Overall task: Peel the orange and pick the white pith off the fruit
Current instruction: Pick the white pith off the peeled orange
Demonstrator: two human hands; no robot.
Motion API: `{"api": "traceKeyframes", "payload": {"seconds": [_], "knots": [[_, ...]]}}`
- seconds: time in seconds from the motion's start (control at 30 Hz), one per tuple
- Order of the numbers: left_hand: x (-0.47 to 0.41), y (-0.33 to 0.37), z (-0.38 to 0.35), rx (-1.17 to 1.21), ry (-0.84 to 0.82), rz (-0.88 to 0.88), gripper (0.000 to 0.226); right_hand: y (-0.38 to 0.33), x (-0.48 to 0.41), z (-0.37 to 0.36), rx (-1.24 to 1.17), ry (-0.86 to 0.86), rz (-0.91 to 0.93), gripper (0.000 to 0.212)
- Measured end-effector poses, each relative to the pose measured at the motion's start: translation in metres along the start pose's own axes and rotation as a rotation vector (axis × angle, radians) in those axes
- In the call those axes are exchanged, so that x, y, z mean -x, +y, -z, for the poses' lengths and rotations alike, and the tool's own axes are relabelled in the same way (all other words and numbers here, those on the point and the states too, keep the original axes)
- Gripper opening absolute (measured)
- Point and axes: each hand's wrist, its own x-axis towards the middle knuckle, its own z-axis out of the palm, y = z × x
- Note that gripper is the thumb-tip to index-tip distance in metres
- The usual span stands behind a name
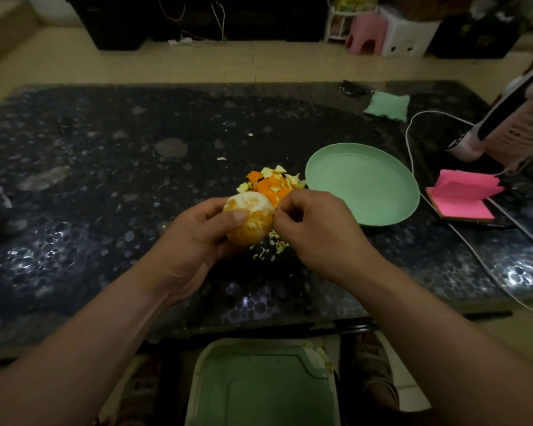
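My left hand (pixel 194 238) grips a peeled orange (pixel 250 219) just above the dark table, thumb across its front. White pith covers the fruit's top; bare orange flesh shows lower down. My right hand (pixel 316 232) has its fingers curled at the fruit's right side, fingertips pinching at the pith there. A heap of orange peel pieces (pixel 271 182) lies on the table just behind the fruit. Small white pith shreds (pixel 271 249) are scattered under my hands.
A pale green plate (pixel 363 182) sits right of the peel heap. Pink sticky notes (pixel 463 198), a white cable (pixel 413 167) and a green cloth (pixel 388 106) lie further right. A green-topped stool (pixel 259 385) stands below the table's near edge.
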Motion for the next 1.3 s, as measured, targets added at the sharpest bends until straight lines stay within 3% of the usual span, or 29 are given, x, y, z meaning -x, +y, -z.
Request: {"api": "traceKeyframes", "payload": {"seconds": [0.37,0.87,1.03,1.2,1.3], "knots": [[0.003,0.007,0.007,0.222,-0.095,0.125,0.048,-0.005,-0.002,0.008,-0.338,-0.015,-0.035,0.015],[0.001,0.007,0.010,0.070,-0.089,0.002,0.059,-0.006,-0.003,0.000,-0.229,-0.032,-0.033,0.019],[0.004,0.008,0.006,0.123,-0.102,0.009,0.052,-0.011,-0.001,-0.002,-0.324,0.048,-0.037,0.011],[0.005,0.010,0.008,0.191,-0.139,0.039,0.079,-0.008,-0.002,-0.003,-0.344,0.065,-0.026,0.012],[0.005,0.011,0.010,0.226,-0.147,0.049,0.068,-0.006,-0.003,-0.003,-0.346,0.071,-0.020,0.013]]}}
